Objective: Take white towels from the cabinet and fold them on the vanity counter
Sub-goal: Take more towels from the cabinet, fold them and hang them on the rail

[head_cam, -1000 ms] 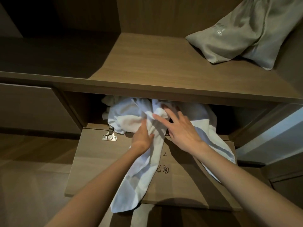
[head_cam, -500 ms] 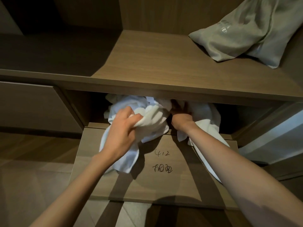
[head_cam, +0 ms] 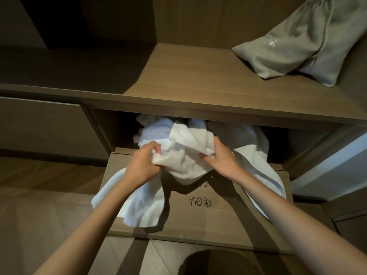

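Your left hand (head_cam: 143,165) and right hand (head_cam: 220,158) both hold the towel (head_cam: 184,147) bunch; it sits between the grips, at cabinet (head_cam: 188,82) mouth, tails draped over the door (head_cam: 198,221).

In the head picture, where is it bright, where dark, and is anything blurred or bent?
Head view: light falls on the right part of the brown wooden shelf and on the white towels; the shelf's left part lies in deep shadow; arm shadows cross the lowered wooden door; the wide lens tilts upright panel edges; print on the grey cloth bag is too soft to read.
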